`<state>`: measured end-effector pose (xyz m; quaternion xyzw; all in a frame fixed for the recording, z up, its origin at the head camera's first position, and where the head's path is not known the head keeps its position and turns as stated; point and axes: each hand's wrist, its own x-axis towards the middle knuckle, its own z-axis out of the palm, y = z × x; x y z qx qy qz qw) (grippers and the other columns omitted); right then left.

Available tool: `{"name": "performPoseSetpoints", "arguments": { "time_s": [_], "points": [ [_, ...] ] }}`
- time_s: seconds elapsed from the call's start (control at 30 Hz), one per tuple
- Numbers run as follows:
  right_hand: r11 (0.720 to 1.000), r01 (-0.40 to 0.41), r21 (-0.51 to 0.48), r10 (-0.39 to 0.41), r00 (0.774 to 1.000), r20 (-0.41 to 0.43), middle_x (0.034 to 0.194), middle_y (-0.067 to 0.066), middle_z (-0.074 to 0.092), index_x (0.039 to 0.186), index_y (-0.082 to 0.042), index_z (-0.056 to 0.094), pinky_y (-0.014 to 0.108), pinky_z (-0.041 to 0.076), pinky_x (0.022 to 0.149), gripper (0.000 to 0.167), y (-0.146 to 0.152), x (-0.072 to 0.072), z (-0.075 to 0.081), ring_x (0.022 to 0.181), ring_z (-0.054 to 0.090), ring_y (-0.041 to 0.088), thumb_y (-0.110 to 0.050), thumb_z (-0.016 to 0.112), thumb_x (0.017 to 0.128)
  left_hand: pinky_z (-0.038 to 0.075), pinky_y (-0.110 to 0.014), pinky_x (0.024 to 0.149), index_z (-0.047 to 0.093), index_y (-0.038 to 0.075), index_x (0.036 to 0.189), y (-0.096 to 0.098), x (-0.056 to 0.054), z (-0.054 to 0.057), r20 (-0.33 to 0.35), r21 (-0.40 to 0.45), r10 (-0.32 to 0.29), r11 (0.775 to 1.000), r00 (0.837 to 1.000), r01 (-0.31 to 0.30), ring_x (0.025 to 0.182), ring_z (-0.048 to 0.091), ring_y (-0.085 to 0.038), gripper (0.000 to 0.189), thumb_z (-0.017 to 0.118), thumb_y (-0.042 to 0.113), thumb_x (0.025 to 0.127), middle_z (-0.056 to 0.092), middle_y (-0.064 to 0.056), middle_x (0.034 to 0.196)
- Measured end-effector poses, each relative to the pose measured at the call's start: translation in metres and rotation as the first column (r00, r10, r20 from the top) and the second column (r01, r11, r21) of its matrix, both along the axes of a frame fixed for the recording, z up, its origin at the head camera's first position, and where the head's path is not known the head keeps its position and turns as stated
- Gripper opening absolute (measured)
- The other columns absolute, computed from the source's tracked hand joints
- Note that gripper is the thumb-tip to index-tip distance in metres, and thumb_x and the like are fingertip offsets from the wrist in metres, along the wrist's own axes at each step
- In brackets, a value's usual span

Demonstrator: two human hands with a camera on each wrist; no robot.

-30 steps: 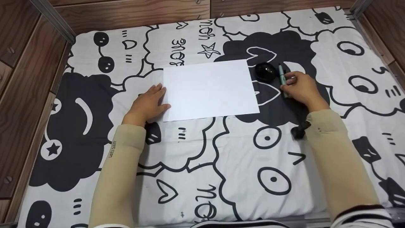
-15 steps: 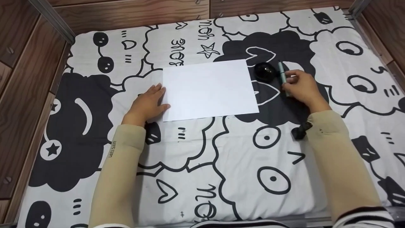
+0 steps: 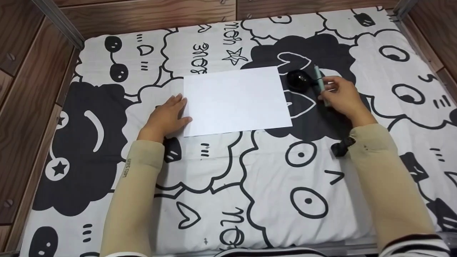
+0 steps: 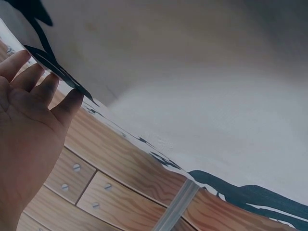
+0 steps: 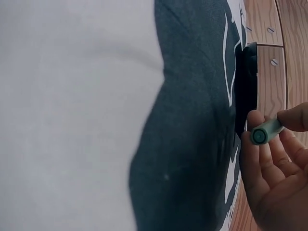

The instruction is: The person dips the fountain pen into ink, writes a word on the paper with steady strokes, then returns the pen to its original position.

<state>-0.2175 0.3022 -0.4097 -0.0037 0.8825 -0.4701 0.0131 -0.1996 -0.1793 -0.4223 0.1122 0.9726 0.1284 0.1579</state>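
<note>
A blank white sheet of paper (image 3: 235,101) lies on the patterned cloth in the head view. My left hand (image 3: 167,116) rests at its left edge, fingers straight and thumb on the paper. To the right of the sheet, my right hand (image 3: 341,96) pinches a pale green marker (image 3: 319,76) between thumb and fingers. In the right wrist view the round end of the marker (image 5: 260,136) faces the camera. Just left of the marker is a glossy black rounded object (image 3: 298,80) whose kind I cannot tell.
The black-and-white cartoon cloth (image 3: 228,157) covers the surface under everything. Wood-patterned panels (image 3: 150,14) stand around it, with metal posts (image 3: 64,23) at the far corners. A small black device (image 3: 342,146) sits at the right wrist.
My right hand has shifted slightly away and to the right with the marker, which now leans more. The left hand and the paper have hardly moved.
</note>
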Motion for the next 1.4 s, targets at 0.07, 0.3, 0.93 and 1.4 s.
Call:
{"name": "performPoseSetpoints", "arguments": {
  "time_s": [0.07, 0.3, 0.93, 1.4],
  "points": [
    [1.0, -0.004, -0.02, 0.004, 1.0, -0.002, 0.103, 0.016, 0.064, 0.129, 0.006, 0.051, 0.017, 0.051, 0.053, 0.042, 0.0, -0.001, 0.0, 0.067, 0.062, -0.001, 0.002, 0.052, 0.087, 0.018, -0.051, 0.113, 0.027, 0.009, 0.151, 0.0, 0.0, 0.0, -0.003, -0.001, -0.002, 1.0, 1.0, 0.002, 0.144, 0.011, -0.028, 0.07, 0.055, 0.039, 0.095, 0.015, -0.008, 0.158],
    [0.999, -0.012, -0.03, 0.012, 1.0, 0.011, 0.107, 0.021, 0.061, 0.128, 0.008, 0.05, 0.018, 0.052, 0.054, 0.041, 0.001, -0.003, 0.0, 0.066, 0.061, -0.002, 0.004, 0.048, 0.088, 0.017, -0.05, 0.113, 0.026, 0.009, 0.151, 0.001, 0.001, 0.0, -0.002, 0.005, -0.004, 1.0, 1.0, 0.004, 0.144, 0.01, -0.029, 0.069, 0.055, 0.039, 0.095, 0.014, -0.008, 0.158],
    [0.942, -0.002, 0.335, 0.055, 0.987, -0.148, 0.102, 0.027, 0.061, 0.115, 0.005, 0.06, 0.045, 0.039, 0.078, 0.031, -0.006, -0.009, 0.017, 0.088, 0.053, 0.037, -0.019, 0.053, 0.097, 0.016, -0.049, 0.114, 0.026, 0.009, 0.151, 0.0, 0.0, -0.001, -0.003, 0.014, 0.002, 1.0, 1.0, -0.002, 0.144, 0.01, -0.028, 0.069, 0.055, 0.038, 0.095, 0.014, -0.008, 0.158],
    [0.914, -0.002, 0.405, 0.068, 0.987, -0.149, 0.1, 0.026, 0.064, 0.106, 0.005, 0.067, 0.05, 0.04, 0.081, 0.027, -0.009, -0.014, 0.02, 0.09, 0.054, 0.038, -0.017, 0.059, 0.092, 0.016, -0.049, 0.114, 0.027, 0.009, 0.151, 0.001, 0.0, -0.001, 0.002, 0.015, 0.012, 1.0, 1.0, -0.012, 0.144, 0.009, -0.027, 0.069, 0.055, 0.039, 0.095, 0.014, -0.007, 0.158]
  ]
}}
